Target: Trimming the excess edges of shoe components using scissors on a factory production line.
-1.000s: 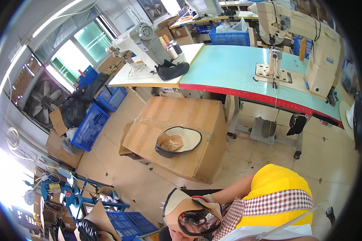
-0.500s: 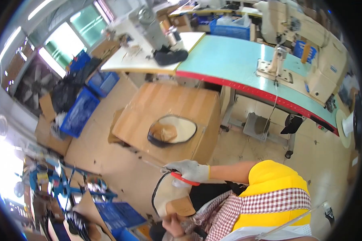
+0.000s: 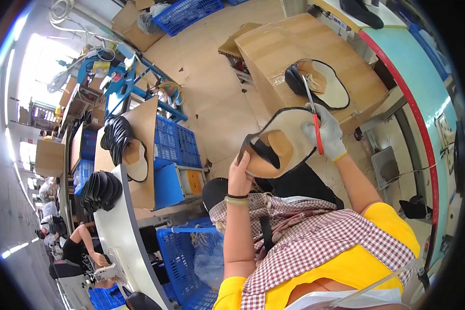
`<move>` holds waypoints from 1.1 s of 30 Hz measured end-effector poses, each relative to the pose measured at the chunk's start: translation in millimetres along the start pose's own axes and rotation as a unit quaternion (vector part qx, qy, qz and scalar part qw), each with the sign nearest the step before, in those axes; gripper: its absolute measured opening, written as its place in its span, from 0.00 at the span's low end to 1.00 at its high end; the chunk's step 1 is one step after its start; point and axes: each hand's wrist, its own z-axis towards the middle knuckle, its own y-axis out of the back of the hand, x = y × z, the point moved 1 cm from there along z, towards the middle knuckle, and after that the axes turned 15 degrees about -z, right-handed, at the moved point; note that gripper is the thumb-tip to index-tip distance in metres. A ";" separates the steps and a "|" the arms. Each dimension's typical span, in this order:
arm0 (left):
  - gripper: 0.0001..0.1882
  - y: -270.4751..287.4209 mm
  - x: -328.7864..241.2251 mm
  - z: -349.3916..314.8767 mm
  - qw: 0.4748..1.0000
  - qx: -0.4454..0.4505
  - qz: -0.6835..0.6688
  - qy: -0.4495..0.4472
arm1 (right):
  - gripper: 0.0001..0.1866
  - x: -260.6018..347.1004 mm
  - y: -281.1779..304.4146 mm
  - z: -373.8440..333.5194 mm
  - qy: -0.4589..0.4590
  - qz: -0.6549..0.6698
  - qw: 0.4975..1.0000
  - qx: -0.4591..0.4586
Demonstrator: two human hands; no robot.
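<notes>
In front of me, what looks like a shoe upper [image 3: 297,126] is raised, its cream and tan lining showing inside a black edge. My bare left hand [image 3: 239,174] grips its near left end, thumb on the tan part. My right hand [image 3: 326,130], in a pale work glove, is closed round red-handled scissors [image 3: 316,133] and also lies against the upper's right edge. The scissor blades point away from me, apart from the second upper [image 3: 335,89], which rests behind on a cardboard box [image 3: 266,44].
To the left, a stack of black uppers [image 3: 120,138] lies on cardboard, and black curved pieces [image 3: 101,190] sit on a white table [image 3: 114,219]. Blue crates [image 3: 176,142] stand nearby. A co-worker's arm [image 3: 88,244] is at a sewing machine. A turquoise table [image 3: 421,77] runs along the right.
My view has swung left and down. The upper has come up from beside my lap into both hands, opened toward me. The scissors stay in my right hand, now pointing farther away.
</notes>
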 end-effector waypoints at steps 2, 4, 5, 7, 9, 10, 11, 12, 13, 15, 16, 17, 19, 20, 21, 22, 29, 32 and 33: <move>0.14 2.3 7.8 -5.8 0.999 0.015 -0.025 0.032 | 0.27 -4.0 -9.6 -2.7 -0.007 -0.009 0.999 -0.030; 0.15 13.1 20.9 -5.6 0.996 0.031 -0.049 0.066 | 0.26 1.3 -9.8 -7.7 0.009 -0.005 1.000 -0.026; 0.14 31.9 24.5 1.5 0.999 0.001 0.039 -0.007 | 0.25 13.9 -9.1 -8.5 0.033 0.003 0.999 -0.025; 0.13 40.5 34.0 16.2 0.934 -0.157 0.292 -0.134 | 0.25 31.1 16.0 -24.7 0.088 0.001 0.995 -0.049; 0.12 59.2 45.3 25.5 0.871 -0.154 0.404 -0.234 | 0.23 48.2 19.4 -44.2 0.211 -0.018 0.976 -0.054; 0.12 66.3 46.0 31.9 0.783 -0.144 0.507 -0.330 | 0.22 59.8 16.2 -49.7 0.277 -0.049 0.958 -0.056; 0.12 69.2 43.5 34.4 0.812 -0.129 0.454 -0.343 | 0.22 70.1 17.1 -49.2 0.297 -0.061 0.951 -0.064; 0.12 73.4 34.6 37.0 0.838 -0.114 0.398 -0.355 | 0.22 73.8 19.1 -43.4 0.301 -0.066 0.948 -0.073; 0.12 49.5 33.9 32.4 0.833 -0.113 0.408 -0.356 | 0.21 59.4 23.5 -34.7 0.223 -0.042 0.970 -0.090; 0.15 -11.1 19.4 18.0 0.898 -0.065 0.340 -0.272 | 0.22 15.1 26.8 -7.0 0.190 -0.004 0.949 -0.251; 0.18 -28.9 7.9 10.2 0.923 -0.012 0.243 -0.298 | 0.22 14.1 37.7 6.4 0.140 0.039 0.960 -0.239; 0.18 -52.8 -4.4 -2.1 0.917 0.070 0.228 -0.318 | 0.22 10.6 51.5 17.7 0.086 0.076 0.968 -0.225; 0.18 -81.0 -17.6 -20.0 0.888 0.110 0.266 -0.358 | 0.22 -27.6 63.7 45.3 -0.019 0.259 0.927 -0.271; 0.17 -86.7 -20.1 -24.5 0.852 0.140 0.311 -0.397 | 0.22 -46.0 65.3 56.9 -0.012 0.257 0.928 -0.270; 0.14 -87.0 -20.6 -26.6 0.843 0.138 0.332 -0.401 | 0.22 -66.3 63.9 68.2 -0.106 0.238 0.924 -0.279; 0.14 -81.3 -17.5 -26.4 0.842 0.136 0.328 -0.406 | 0.23 -93.7 59.3 76.6 -0.200 0.216 0.911 -0.288; 0.08 22.1 19.9 -36.2 0.897 0.004 0.365 -0.250 | 0.26 -190.6 41.2 112.5 -0.180 -0.116 0.940 -0.266; 0.08 69.2 6.2 -53.0 0.902 -0.085 0.339 -0.252 | 0.26 -169.1 28.5 122.8 -0.094 -0.088 0.965 -0.229; 0.08 82.1 1.7 -57.4 0.895 -0.102 0.345 -0.264 | 0.24 -165.5 27.9 124.0 -0.078 -0.128 0.957 -0.247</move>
